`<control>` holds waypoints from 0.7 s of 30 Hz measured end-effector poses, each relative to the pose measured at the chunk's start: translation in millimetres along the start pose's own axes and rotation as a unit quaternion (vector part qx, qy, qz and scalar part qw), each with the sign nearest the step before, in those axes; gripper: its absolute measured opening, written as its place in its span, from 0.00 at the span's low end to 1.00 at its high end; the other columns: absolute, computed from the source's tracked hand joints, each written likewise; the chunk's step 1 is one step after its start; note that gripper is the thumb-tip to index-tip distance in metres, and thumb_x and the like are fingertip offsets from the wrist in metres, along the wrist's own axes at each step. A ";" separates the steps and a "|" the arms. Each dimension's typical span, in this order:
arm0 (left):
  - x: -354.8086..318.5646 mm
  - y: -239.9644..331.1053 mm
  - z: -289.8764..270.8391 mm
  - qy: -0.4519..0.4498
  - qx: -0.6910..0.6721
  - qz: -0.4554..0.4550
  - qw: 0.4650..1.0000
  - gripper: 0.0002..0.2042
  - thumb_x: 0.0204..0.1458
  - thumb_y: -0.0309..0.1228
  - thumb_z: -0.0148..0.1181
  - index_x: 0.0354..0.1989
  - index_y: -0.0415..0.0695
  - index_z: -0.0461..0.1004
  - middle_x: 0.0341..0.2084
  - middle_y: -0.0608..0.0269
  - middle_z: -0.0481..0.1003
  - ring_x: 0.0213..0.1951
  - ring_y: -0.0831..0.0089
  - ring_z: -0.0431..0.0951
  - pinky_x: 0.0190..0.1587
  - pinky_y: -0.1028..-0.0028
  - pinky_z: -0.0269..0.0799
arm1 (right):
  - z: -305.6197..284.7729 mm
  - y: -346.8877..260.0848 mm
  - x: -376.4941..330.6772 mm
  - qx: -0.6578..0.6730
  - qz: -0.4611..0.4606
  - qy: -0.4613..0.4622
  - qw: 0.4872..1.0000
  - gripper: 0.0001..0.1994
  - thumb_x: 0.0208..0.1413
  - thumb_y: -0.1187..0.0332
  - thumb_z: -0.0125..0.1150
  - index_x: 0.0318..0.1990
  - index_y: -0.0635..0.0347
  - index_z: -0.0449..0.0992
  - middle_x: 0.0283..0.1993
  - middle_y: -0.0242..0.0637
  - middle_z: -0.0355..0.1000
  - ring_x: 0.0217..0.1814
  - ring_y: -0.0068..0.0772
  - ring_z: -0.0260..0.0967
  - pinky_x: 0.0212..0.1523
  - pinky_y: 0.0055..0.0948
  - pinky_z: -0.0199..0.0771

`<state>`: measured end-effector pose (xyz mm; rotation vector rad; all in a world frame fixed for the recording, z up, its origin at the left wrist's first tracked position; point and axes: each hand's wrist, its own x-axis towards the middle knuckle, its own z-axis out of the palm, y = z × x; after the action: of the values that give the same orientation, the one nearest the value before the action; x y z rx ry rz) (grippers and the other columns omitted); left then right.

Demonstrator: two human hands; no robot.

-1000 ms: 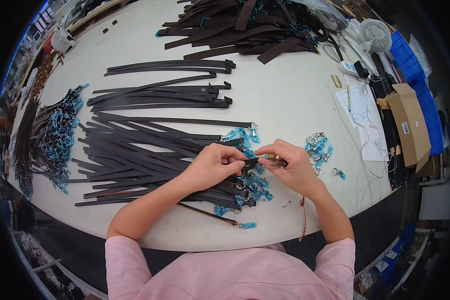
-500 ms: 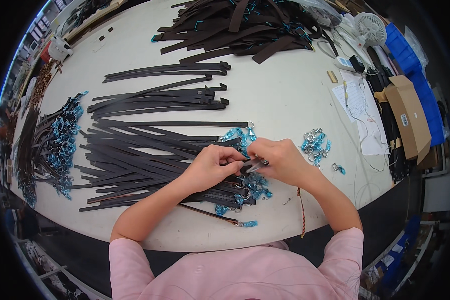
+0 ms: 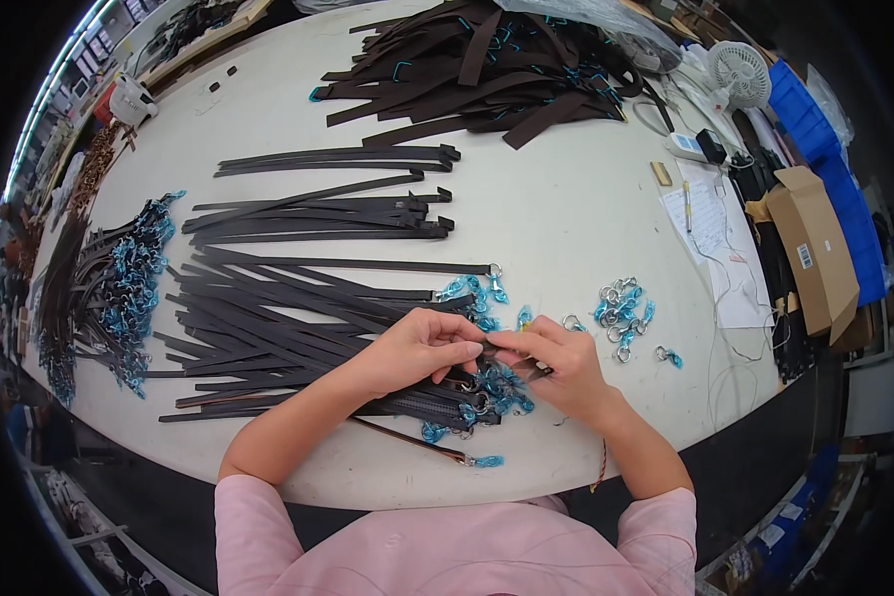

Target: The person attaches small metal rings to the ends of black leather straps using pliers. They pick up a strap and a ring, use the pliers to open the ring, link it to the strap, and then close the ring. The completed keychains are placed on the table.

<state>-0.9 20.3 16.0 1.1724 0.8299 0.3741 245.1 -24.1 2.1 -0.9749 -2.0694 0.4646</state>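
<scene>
Over the near end of a pile of black straps (image 3: 258, 338), my left hand (image 3: 422, 348) is closed in a pinch on the end of one black strap. My right hand (image 3: 561, 366) meets it there, thumb and forefinger closed on the same strap end, which the fingers mostly cover. A small dark, partly shiny piece (image 3: 538, 372) shows under the right fingers; its kind cannot be made out. Metal hooks in blue film (image 3: 507, 392) hang from strap ends beside and below the hands. A metal ring (image 3: 572, 323) lies just beyond the right hand.
Loose blue-wrapped metal hooks (image 3: 623, 308) lie to the right. Farther back are rows of black straps (image 3: 318, 219) and a heap of wide dark straps (image 3: 477, 74). Finished-looking hooked straps (image 3: 119, 288) lie left. Papers (image 3: 730, 248), a cardboard box (image 3: 810, 253) and a fan (image 3: 740, 72) line the right side.
My right hand has turned and shifted slightly, its fingertips now at the strap end. The shiny tool-like piece seen in it shows less. A ring and blue-wrapped piece now show beyond it.
</scene>
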 end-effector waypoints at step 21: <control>-0.4 -4.6 9.4 0.101 0.043 0.037 0.993 0.12 0.64 0.29 0.62 0.50 0.33 0.79 0.31 0.62 0.83 0.30 0.86 0.78 0.27 0.81 0.73 | 4.7 -25.1 -9.4 -0.049 0.158 -0.026 0.986 0.08 0.70 0.67 0.58 0.46 0.64 0.72 0.30 0.46 0.75 0.26 0.49 0.74 0.28 0.40 0.70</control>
<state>5.1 12.2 13.3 1.2626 0.9884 0.5279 233.1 -47.4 9.5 -1.3722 -2.0050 0.5578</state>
